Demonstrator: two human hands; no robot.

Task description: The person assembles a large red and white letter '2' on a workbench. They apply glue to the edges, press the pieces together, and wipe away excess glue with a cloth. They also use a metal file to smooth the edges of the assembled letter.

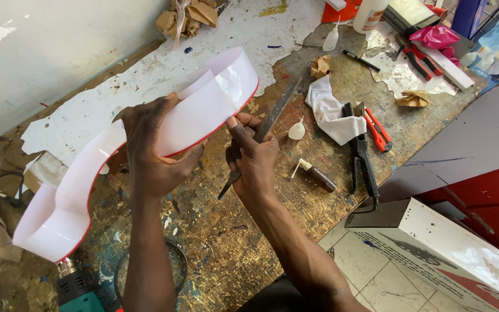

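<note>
My left hand point(154, 147) grips a long curved strip of white plastic with a red lower edge point(76, 190), held on edge above the worn wooden workbench point(244, 242). The strip bends in waves from lower left up to upper right. My right hand point(253, 156) holds a long flat metal file point(272, 118), its blade laid against the strip's red edge near the right end, its dark handle sticking out below my fist.
On the bench lie black pliers point(362, 159), red-handled cutters point(379, 132), a white rag point(330, 112), small glue bottles point(297, 130), a brown tube point(319, 176) and crumpled paper. A heat gun point(76, 286) sits at bottom left. White box panels point(463, 248) stand at right.
</note>
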